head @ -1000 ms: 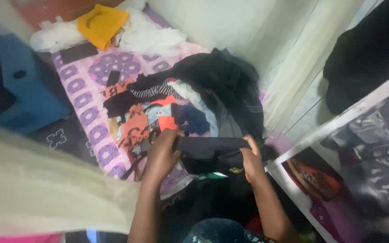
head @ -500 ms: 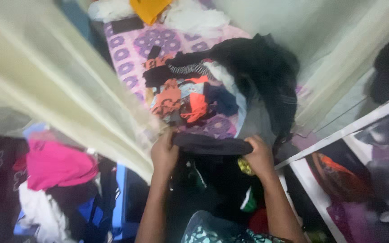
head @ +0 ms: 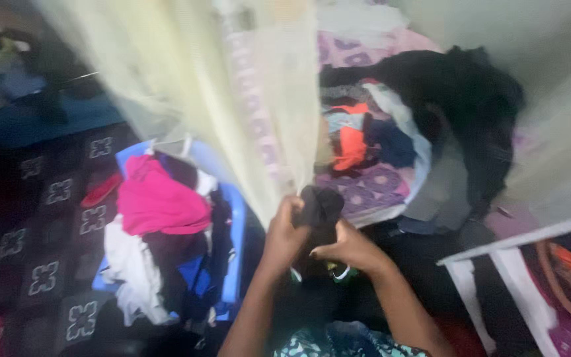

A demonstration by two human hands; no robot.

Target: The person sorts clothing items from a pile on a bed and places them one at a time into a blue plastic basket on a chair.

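A sheer pale curtain (head: 232,86) drapes the upper centre. Below it, our left hand (head: 284,235) and right hand (head: 346,248) clench a soft, bunched black garment (head: 320,206) at lower centre.

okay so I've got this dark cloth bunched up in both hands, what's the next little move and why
Probably lower the dark cloth leftward into the blue basket. Your left hand and right hand both grip it, bunched small, and the basket beside them already holds a pink garment and other clothes.
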